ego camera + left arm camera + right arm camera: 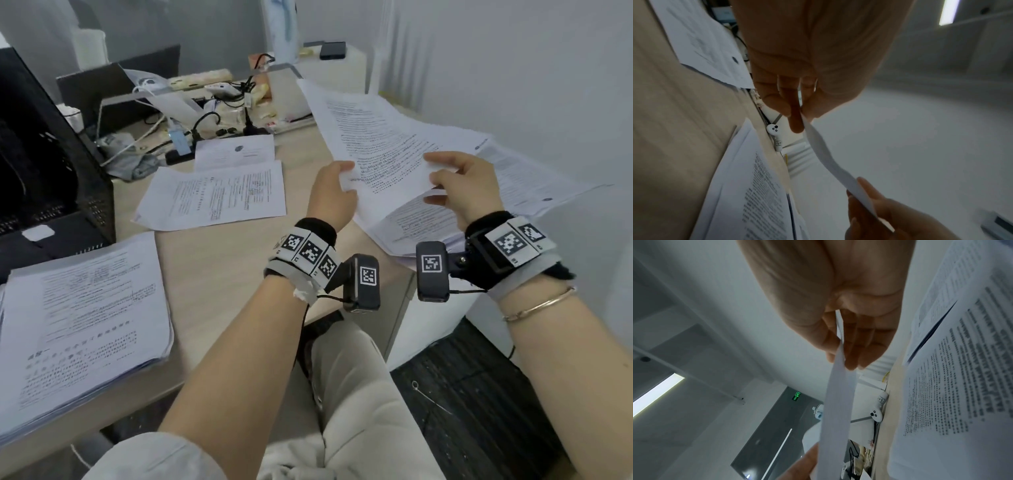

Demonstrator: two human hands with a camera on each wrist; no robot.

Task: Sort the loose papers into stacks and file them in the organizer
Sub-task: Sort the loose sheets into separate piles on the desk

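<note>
While both hands hold it up above the desk's right end, the printed sheet (376, 144) hangs clear of the pile of loose papers (513, 185) that lies along the right edge. The left hand (334, 192) pinches the sheet's near left corner between thumb and fingers; the right hand (460, 185) pinches its near edge further right, thumb on top.

From the head view the text side of the sheet faces up and its far corner reaches toward the back of the desk (219, 260). That view alone shows the black mesh organizer (51, 178) at the left edge, a thick stack of papers (85, 322) at the near left corner, two single printed pages (219, 192) near the middle, and a tangle of cables and chargers (212, 120) along the back edge.

The left wrist view shows what the head view hides: the sheet's blank underside, bowed in a wave between the two pinches, with the left fingers (795, 120) beneath it. The right wrist view shows the sheet nearly edge-on, clamped between the thumb and the right fingers (863, 340) underneath, and the pile's print close alongside.
</note>
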